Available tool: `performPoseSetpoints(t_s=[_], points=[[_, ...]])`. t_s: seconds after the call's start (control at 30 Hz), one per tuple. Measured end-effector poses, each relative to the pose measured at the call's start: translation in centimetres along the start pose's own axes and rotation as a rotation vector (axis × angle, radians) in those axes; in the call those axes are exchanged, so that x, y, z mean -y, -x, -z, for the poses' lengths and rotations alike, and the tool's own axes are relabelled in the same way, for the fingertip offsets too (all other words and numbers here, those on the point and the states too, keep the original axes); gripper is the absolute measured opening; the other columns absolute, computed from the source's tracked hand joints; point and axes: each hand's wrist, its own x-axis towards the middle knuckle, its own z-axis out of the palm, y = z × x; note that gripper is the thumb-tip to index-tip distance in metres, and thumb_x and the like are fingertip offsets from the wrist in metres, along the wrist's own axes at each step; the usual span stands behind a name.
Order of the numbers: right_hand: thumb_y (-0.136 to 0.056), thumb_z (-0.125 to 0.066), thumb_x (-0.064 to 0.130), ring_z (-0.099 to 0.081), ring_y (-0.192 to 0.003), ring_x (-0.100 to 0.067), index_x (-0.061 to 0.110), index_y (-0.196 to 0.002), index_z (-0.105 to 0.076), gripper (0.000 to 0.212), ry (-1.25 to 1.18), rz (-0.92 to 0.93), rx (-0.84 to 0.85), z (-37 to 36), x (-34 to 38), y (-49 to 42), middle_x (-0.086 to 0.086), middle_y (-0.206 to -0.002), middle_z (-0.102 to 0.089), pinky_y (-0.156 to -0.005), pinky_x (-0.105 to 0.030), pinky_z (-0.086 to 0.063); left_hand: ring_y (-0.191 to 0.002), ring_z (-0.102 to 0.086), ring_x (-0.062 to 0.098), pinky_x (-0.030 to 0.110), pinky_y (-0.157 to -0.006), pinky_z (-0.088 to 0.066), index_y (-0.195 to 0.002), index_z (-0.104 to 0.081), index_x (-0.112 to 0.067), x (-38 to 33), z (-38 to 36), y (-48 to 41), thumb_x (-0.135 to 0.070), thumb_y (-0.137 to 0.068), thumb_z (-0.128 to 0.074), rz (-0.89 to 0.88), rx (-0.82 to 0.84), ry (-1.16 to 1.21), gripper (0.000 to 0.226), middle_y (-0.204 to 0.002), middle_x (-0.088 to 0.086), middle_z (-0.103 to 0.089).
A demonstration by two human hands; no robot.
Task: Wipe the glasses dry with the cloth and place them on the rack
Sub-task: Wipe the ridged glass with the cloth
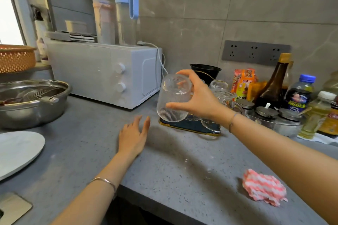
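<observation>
Grips ribbed glass (172, 98) in right hand (198, 97) at frame centre, fingers curled round it, mouth tilted downward at left end of dark rack (190, 127); contact with rack not discernible. Holds left hand (132, 138) released, fingers straight, low over grey counter (164, 170). Notes pink-striped cloth (263, 188) crumpled on counter, lower right.
</observation>
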Motion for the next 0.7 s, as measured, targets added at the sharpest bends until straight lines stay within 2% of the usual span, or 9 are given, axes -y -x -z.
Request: performPoseSetpoints(t_s=[0.07,0.17,0.3,0.37,0.4,0.43,0.5,0.6,0.7], points=[[-0.063,-0.086,0.039,-0.054,-0.111,-0.009,0.025,-0.131,-0.038,0.084,-0.023,-0.017,-0.04,0.3,0.1,-1.4,0.008,-0.119,-0.054,-0.093,-0.028,-0.048,-0.124,-0.05,0.033,0.048,-0.105,-0.038,-0.143,-0.043,-0.021,0.7,-0.5,-0.2,-0.068,-0.089,-0.017,-0.001,0.008,-0.008,0.077,-0.132,0.013,-0.059],[-0.064,-0.085,0.041,-0.052,-0.11,-0.01,0.025,-0.132,-0.038,0.085,-0.026,-0.061,-0.074,0.6,-0.1,-3.3,0.007,-0.123,-0.053,-0.093,-0.026,-0.045,-0.118,-0.054,0.031,0.047,-0.102,-0.041,-0.14,-0.048,-0.021,1.3,-0.9,-0.8,-0.065,-0.093,-0.018,-0.007,0.018,-0.061,0.071,-0.124,0.01,-0.065],[-0.066,-0.084,0.039,-0.047,-0.112,-0.011,0.021,-0.136,-0.037,0.087,-0.027,-0.112,-0.089,0.3,-0.5,-5.2,0.003,-0.131,-0.049,-0.099,-0.03,-0.044,-0.109,-0.057,0.03,0.046,-0.097,-0.043,-0.127,-0.06,-0.018,1.2,-1.2,-0.6,-0.076,-0.082,-0.002,-0.039,-0.001,-0.157,0.093,-0.11,0.01,-0.068],[-0.068,-0.084,0.036,-0.043,-0.111,-0.009,0.018,-0.137,-0.036,0.086,-0.017,-0.129,-0.079,0.0,-0.8,-5.9,0.0,-0.136,-0.047,-0.096,-0.023,-0.041,-0.098,-0.058,0.03,0.046,-0.092,-0.045,-0.107,-0.065,-0.017,1.1,-1.0,-0.5,-0.08,-0.076,0.005,-0.039,-0.004,-0.145,0.099,-0.095,0.01,-0.068],[-0.069,-0.083,0.035,-0.042,-0.111,-0.008,0.018,-0.138,-0.035,0.086,-0.006,-0.14,-0.073,-0.2,-1.0,-6.2,-0.001,-0.139,-0.045,-0.093,-0.022,-0.038,-0.093,-0.058,0.03,0.047,-0.09,-0.046,-0.092,-0.063,-0.019,1.0,-0.9,-0.4,-0.081,-0.076,0.007,-0.035,-0.006,-0.133,0.095,-0.086,0.008,-0.065],[-0.069,-0.083,0.034,-0.042,-0.112,-0.009,0.017,-0.138,-0.035,0.086,0.002,-0.151,-0.067,-0.4,-1.2,-6.5,-0.002,-0.14,-0.044,-0.092,-0.022,-0.036,-0.089,-0.058,0.03,0.047,-0.088,-0.047,-0.078,-0.056,-0.022,0.8,-0.7,-0.3,-0.08,-0.076,0.006,-0.032,-0.009,-0.125,0.085,-0.079,0.006,-0.06],[-0.069,-0.083,0.035,-0.045,-0.119,-0.014,0.016,-0.139,-0.034,0.087,0.017,-0.17,-0.055,-0.9,-1.7,-7.2,-0.003,-0.141,-0.044,-0.091,-0.022,-0.036,-0.085,-0.057,0.03,0.046,-0.086,-0.047,-0.063,-0.042,-0.027,0.6,-0.8,-0.1,-0.077,-0.078,0.003,-0.025,-0.014,-0.103,0.069,-0.071,0.002,-0.051],[-0.067,-0.084,0.037,-0.047,-0.121,-0.019,0.016,-0.136,-0.036,0.087,0.06,-0.181,-0.018,-1.5,-2.4,-8.0,-0.005,-0.138,-0.047,-0.09,-0.024,-0.04,-0.088,-0.059,0.032,0.047,-0.086,-0.047,-0.062,-0.037,-0.026,0.5,-0.9,-0.2,-0.073,-0.082,-0.002,-0.02,-0.04,-0.085,0.062,-0.076,0.012,-0.059],[-0.065,-0.083,0.044,-0.047,-0.115,-0.017,0.015,-0.135,-0.037,0.089,0.17,-0.202,0.067,-1.8,-3.1,-8.3,-0.005,-0.137,-0.048,-0.09,-0.028,-0.042,-0.092,-0.06,0.034,0.048,-0.088,-0.047,-0.074,-0.059,-0.012,0.8,-1.1,-0.4,-0.069,-0.089,-0.009,-0.025,-0.049,-0.099,0.077,-0.089,0.016,-0.067]])
